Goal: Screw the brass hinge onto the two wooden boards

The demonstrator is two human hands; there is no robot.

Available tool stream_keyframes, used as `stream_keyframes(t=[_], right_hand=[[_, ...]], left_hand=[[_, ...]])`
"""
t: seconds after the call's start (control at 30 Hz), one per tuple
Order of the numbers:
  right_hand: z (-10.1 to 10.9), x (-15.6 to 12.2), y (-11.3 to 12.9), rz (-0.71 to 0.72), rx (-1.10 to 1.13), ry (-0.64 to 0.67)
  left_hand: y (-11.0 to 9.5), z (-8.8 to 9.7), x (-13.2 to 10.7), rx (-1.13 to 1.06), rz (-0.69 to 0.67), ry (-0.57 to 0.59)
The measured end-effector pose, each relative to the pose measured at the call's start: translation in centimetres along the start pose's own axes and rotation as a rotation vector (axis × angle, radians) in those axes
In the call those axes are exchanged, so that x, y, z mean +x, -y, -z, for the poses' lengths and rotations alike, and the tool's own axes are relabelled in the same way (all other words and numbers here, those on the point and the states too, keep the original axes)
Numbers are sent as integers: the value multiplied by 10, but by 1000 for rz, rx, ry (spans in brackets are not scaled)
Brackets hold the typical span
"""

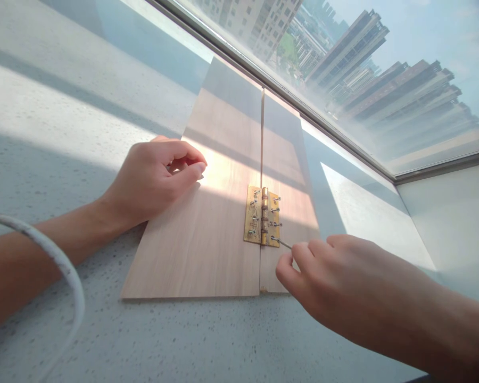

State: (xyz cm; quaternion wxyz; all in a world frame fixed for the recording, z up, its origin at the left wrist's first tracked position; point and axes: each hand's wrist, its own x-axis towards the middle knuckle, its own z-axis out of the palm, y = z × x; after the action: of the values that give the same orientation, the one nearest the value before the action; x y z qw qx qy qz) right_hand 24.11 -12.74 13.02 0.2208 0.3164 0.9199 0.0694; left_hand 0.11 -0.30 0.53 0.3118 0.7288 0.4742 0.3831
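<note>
Two pale wooden boards, a wide left board (207,250) and a narrower right board (283,138), lie side by side with a thin gap. A brass hinge (264,217) spans the gap near their front ends, with several screws (277,209) standing partly out of its leaves. My right hand (331,271) is closed around a screwdriver (285,244); its thin shaft reaches the lowest screw on the right leaf, and the handle is hidden in my fist. My left hand (155,173) rests over the left board's edge, thumb and fingers pinched; what they hold, if anything, is unclear.
The boards lie on a speckled white sill (191,340) with bands of sunlight and shadow. A window frame (263,74) runs close behind their far ends, with tall buildings outside. A white cable (69,271) curves across the left, in front of my forearm.
</note>
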Motion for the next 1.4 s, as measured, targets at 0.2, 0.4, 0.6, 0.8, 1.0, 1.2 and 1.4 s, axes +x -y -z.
stream_keyframes(t=[0.2, 0.4, 0.6, 0.8, 1.0, 1.2, 1.4], right_hand=[[0, 8, -7, -342, 298, 221], [16, 30, -13, -1022, 747, 483], [16, 26, -16, -482, 334, 544], [21, 37, -20, 132, -53, 774], [21, 48, -18, -419, 277, 701], [16, 44, -17, -1181, 966, 761], [22, 24, -25, -1130, 1230, 697]], left_hand=[[1, 0, 0, -17, -4, 10], [3, -2, 0, -21, 6, -6], [2, -1, 1, -19, 0, 10], [1, 0, 1, -33, -19, 6], [2, -1, 2, -47, -24, -3], [-1, 0, 0, 1, -4, -10], [0, -1, 0, 14, 6, -5]])
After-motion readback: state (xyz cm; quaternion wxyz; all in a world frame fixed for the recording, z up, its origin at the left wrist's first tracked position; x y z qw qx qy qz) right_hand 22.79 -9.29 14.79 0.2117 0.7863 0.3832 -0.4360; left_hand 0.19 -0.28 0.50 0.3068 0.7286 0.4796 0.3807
